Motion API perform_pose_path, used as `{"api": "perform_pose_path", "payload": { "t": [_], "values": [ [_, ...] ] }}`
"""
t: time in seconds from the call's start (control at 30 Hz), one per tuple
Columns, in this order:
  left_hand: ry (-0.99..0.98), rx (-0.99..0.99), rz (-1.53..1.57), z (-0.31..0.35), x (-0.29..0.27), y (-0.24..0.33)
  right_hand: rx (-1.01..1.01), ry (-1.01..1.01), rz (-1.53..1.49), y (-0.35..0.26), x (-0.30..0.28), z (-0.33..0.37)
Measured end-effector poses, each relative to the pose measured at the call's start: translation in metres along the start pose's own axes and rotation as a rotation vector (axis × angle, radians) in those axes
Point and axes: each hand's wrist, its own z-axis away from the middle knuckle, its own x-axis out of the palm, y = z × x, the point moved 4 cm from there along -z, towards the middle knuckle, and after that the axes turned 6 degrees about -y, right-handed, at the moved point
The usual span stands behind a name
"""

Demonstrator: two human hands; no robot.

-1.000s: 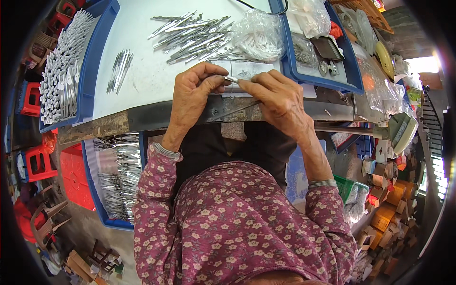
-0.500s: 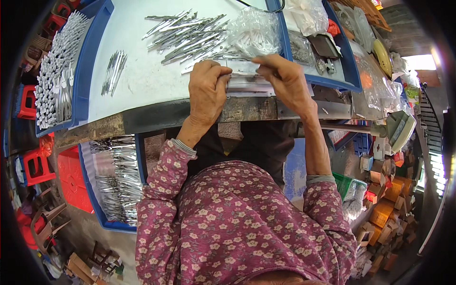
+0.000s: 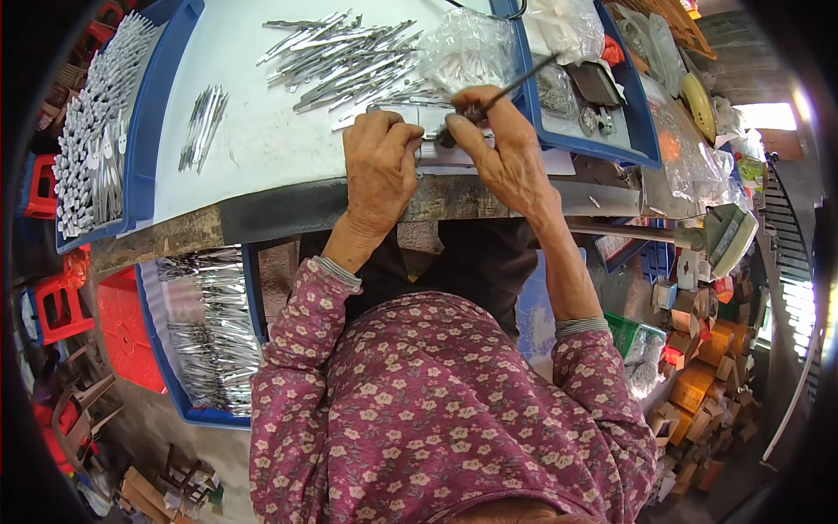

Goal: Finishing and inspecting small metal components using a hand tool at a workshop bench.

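Observation:
At the near edge of the white tabletop, my left hand [image 3: 381, 166] is closed, thumb and forefinger pinched together; what they grip is hidden. Beside its fingertips lies a small silvery metal fixture [image 3: 429, 152]. My right hand [image 3: 511, 157] wraps round a dark tool with a thin rod [image 3: 532, 72] slanting up to the far right and a thick, blunt dark end close to the fixture. Whether it is a hammer I cannot tell. Beyond my hands lies a loose heap of slim silver metal strips [image 3: 349, 65], next to a clear plastic bag [image 3: 470, 54] with thin parts inside.
A blue tray [image 3: 157, 131] of white-ended pieces stands left, near a small bundle of strips [image 3: 204, 128]. Another blue tray [image 3: 602, 153] with bags and a dark box is right. Below the table are a blue bin [image 3: 209, 417] of metal parts and a lamp [image 3: 731, 242].
My right hand, blurred over the fixture before, now grips the dark tool, its rod pointing up to the right. My left hand stays almost in place, still pinched.

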Motion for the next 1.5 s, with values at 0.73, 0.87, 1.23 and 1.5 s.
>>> {"api": "perform_pose_path", "payload": {
  "t": [0.73,0.87,1.23,1.5],
  "values": [
    [-0.002,0.008,-0.004,0.0,0.0,-0.003,0.055,0.168,-0.152,-0.034,-0.032,-0.011],
    [-0.001,0.006,-0.002,-0.001,0.001,-0.002,-0.206,0.44,0.041,-0.045,-0.036,-0.004],
    [-0.012,0.052,0.009,-0.002,0.002,-0.004,0.219,0.147,-0.049,-0.017,-0.043,0.001],
    [-0.056,0.058,-0.009,-0.002,0.0,0.001,0.258,0.083,0.083,0.015,-0.003,0.017]
  ]
}}
